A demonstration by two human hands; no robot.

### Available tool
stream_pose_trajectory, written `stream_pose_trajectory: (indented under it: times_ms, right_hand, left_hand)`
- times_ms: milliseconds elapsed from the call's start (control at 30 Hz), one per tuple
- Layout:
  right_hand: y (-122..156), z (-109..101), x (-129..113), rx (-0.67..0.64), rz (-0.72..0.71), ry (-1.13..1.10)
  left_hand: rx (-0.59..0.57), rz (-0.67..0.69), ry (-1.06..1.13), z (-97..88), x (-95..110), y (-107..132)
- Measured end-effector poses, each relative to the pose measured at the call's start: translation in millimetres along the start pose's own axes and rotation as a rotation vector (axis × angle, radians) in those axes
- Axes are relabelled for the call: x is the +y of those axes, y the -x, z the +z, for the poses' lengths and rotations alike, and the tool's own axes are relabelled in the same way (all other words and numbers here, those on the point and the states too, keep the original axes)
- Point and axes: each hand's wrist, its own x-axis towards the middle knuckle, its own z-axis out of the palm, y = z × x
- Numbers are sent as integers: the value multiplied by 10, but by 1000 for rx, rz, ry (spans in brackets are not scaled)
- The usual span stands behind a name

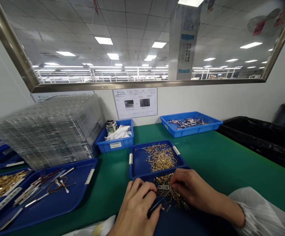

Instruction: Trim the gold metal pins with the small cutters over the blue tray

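My left hand (138,205) is closed around the dark handles of small pliers (164,187), their metal jaws pointing right. Thumb and fingertips of my right hand (193,186) pinch together right at the jaw tips; whatever small piece they hold is hidden. Both hands are over a dark blue tray (144,178) with a heap of small brass-coloured parts (163,179), partly covered by the hands. Just behind it, another blue tray (138,164) carries many thin gold-coloured pins (160,157).
A blue tray of metal pieces (191,123) sits at the back right, beside a black-lined bin (253,131). Left are stacked clear plastic trays (58,131), a blue box (115,144) with white cloth and a jar, and a tray (66,200) with wired metal tubes.
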Motion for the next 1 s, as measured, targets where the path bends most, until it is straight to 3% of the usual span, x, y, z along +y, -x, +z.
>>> stream_pose_trajectory:
  times_ms: [233, 600, 733, 867, 1000]
  right_hand:
    - [11, 10, -27, 28, 28, 11]
    - [9, 5, -55, 130, 10, -40]
    - [-3, 11, -51, 179, 90, -248]
    - [-19, 11, -46, 119, 190, -464]
    - [1, -34, -79, 39, 92, -117]
  left_hand:
    - [2, 10, 5, -21, 13, -18]
    - [132, 102, 32, -38, 41, -43]
    - [159, 65, 100, -32, 44, -51]
    - [121, -15, 176, -9, 21, -41]
    - [71, -31, 179, 36, -7, -8]
